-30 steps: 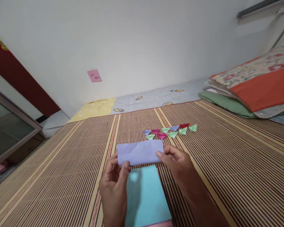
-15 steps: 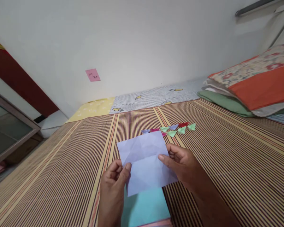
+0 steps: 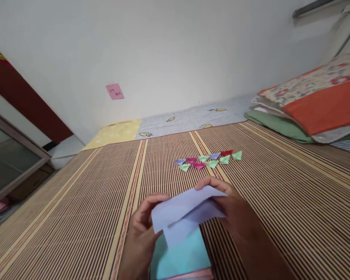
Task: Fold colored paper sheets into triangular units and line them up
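Observation:
A lavender sheet of paper [image 3: 181,208] is held up between both hands, its upper part bent over toward me. My left hand [image 3: 144,221] grips its left edge, fingers behind and thumb below, partly hidden by the paper. On the other side, my right hand [image 3: 226,196] pinches the right edge, with fingers on the top and the thumb beneath the flap. Under the sheet lies a stack of coloured paper [image 3: 183,258], turquoise on top. Beyond the hands, several small folded paper pieces [image 3: 212,164] in green, pink, lavender and red sit in two rows.
A striped mat [image 3: 84,210] covers the bed. Folded bedding [image 3: 317,112] is piled at the right, against the wall side. A pink note [image 3: 114,91] sticks to the white wall [image 3: 175,50]. A glass-fronted cabinet [image 3: 11,155] stands at the left.
The lavender sheet, nearly flat before, is now bent over with its top edge brought down toward me. Both hands have shifted their grip, and more of the small folded pieces show.

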`<control>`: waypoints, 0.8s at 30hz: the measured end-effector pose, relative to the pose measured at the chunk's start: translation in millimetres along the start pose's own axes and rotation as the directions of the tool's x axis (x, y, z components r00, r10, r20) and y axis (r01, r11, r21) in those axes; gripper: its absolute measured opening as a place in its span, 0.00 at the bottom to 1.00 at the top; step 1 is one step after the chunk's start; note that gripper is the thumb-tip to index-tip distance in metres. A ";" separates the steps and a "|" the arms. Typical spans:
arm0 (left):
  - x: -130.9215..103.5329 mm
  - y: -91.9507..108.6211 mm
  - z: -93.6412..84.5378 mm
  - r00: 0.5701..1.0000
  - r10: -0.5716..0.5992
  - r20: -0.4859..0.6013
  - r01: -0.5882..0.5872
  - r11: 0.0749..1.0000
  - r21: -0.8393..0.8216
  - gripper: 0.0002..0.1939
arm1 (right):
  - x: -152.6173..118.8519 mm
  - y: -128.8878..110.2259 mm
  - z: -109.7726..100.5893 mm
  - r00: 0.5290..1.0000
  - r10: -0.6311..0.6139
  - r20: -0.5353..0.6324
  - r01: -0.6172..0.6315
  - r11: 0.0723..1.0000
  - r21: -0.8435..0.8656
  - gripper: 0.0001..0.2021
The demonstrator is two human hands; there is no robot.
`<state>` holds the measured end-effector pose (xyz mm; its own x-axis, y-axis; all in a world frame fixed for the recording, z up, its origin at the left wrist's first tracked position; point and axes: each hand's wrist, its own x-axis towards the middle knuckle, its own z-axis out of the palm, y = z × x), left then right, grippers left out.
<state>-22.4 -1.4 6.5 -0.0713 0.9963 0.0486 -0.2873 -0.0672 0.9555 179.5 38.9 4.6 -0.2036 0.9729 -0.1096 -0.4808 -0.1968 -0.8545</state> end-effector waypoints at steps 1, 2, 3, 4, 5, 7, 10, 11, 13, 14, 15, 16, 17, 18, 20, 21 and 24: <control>-0.1 1.1 0.9 0.996 0.088 0.009 -0.088 0.993 0.077 0.17 | 0.1 1.7 2.2 1.000 0.006 0.016 -0.006 1.000 0.009 0.06; 0.0 1.6 1.5 0.985 0.169 0.017 -0.170 0.975 0.146 0.16 | 0.4 3.8 4.1 0.999 0.010 0.035 -0.011 1.000 0.013 0.06; 0.4 1.3 1.6 0.973 0.231 0.023 -0.231 0.953 0.198 0.15 | 0.9 6.0 5.5 0.998 0.013 0.054 -0.014 1.000 0.018 0.06; 1.0 0.0 1.2 0.964 0.266 0.017 -0.263 0.939 0.223 0.13 | 1.8 8.3 6.0 0.997 0.016 0.072 -0.017 1.000 0.017 0.06; 2.0 -2.3 0.6 0.964 0.267 -0.001 -0.259 0.938 0.230 0.12 | 2.9 10.3 5.6 0.995 0.022 0.094 -0.023 1.000 0.010 0.07; 5.0 -8.6 -0.2 0.952 0.275 -0.137 -0.251 0.953 0.169 0.07 | 5.9 13.3 2.4 0.988 0.035 0.152 -0.035 0.999 -0.003 0.08; 10.1 -16.4 2.7 0.926 0.136 -0.351 -0.153 0.988 -0.021 0.12 | 10.6 14.4 -3.4 0.974 -0.004 0.226 0.008 1.000 -0.017 0.09; 11.1 -17.7 4.9 0.919 0.113 -0.378 -0.144 0.988 -0.056 0.14 | 11.5 14.4 -3.7 0.971 -0.031 0.237 0.039 0.999 -0.030 0.08; 11.1 -19.1 10.5 0.910 0.096 -0.403 -0.137 0.988 -0.076 0.16 | 11.6 15.6 0.3 0.968 -0.074 0.238 0.097 0.992 -0.086 0.06; 10.1 -19.8 13.5 0.912 0.093 -0.399 -0.130 0.989 -0.067 0.17 | 10.8 17.4 4.6 0.969 -0.087 0.230 0.116 0.987 -0.113 0.05; 8.6 -20.9 16.5 0.919 0.090 -0.383 -0.119 0.992 -0.051 0.17 | 9.5 20.1 10.0 0.971 -0.093 0.220 0.124 0.984 -0.128 0.06; 6.8 -22.4 19.3 0.932 0.085 -0.353 -0.103 0.994 -0.033 0.17 | 8.1 23.6 16.0 0.979 -0.102 0.174 0.124 0.985 -0.119 0.08; 5.0 -24.2 21.9 0.948 0.076 -0.309 -0.084 0.996 -0.014 0.16 | 6.8 27.8 21.8 0.984 -0.120 0.132 0.134 0.985 -0.106 0.07; 3.3 -26.1 24.1 0.961 0.070 -0.267 -0.071 0.997 0.008 0.15 | 5.8 32.3 26.8 0.988 -0.135 0.079 0.143 0.985 -0.097 0.08; 1.1 -29.6 27.0 0.977 0.063 -0.204 -0.058 0.998 0.034 0.14 | 5.2 40.3 32.7 0.988 -0.143 0.054 0.149 0.982 -0.120 0.16; 0.5 -30.7 27.5 0.979 0.066 -0.194 -0.059 0.997 0.041 0.14 | 5.6 43.0 33.4 0.986 -0.155 0.055 0.162 0.977 -0.138 0.18; 0.1 -30.1 25.7 0.976 0.074 -0.207 -0.058 0.995 0.084 0.14 | 8.5 43.7 28.5 0.977 -0.214 0.009 0.211 0.955 -0.209 0.19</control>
<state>10.7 2.1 -14.7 -0.2883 0.9558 0.0579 -0.2015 -0.1197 0.9721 132.5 35.1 -19.1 -0.1034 0.9914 0.0799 -0.3233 0.0425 -0.9453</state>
